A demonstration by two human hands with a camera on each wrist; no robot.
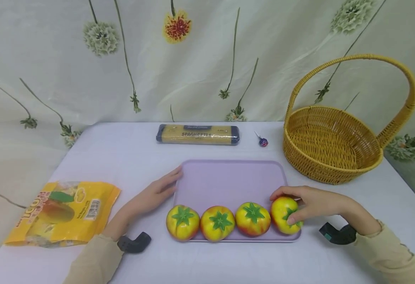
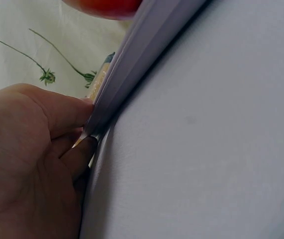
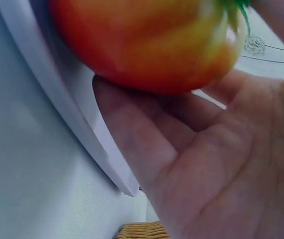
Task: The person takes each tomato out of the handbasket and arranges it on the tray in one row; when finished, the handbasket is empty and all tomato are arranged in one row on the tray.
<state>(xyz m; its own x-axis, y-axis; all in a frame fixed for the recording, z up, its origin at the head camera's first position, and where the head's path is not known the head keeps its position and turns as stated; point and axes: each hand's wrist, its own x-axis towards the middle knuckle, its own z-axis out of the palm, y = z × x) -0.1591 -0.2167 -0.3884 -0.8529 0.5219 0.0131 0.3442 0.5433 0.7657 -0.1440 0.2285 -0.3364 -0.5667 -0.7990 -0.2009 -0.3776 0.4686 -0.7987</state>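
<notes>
Four red-and-yellow tomatoes with green leaf tops line the near side of a lilac tray. My right hand grips the rightmost tomato, thumb on the near side by its leaves and fingers around the far side. In the right wrist view that tomato sits against the fingers, just over the tray rim. My left hand rests at the tray's left edge, its thumb and fingertips touching the rim. The left wrist view shows those fingertips right against the tray's side.
A wicker basket with a tall handle stands at the back right. Behind the tray lie a spaghetti pack and a lollipop. To the left is a yellow snack bag. A flowered cloth hangs behind the table.
</notes>
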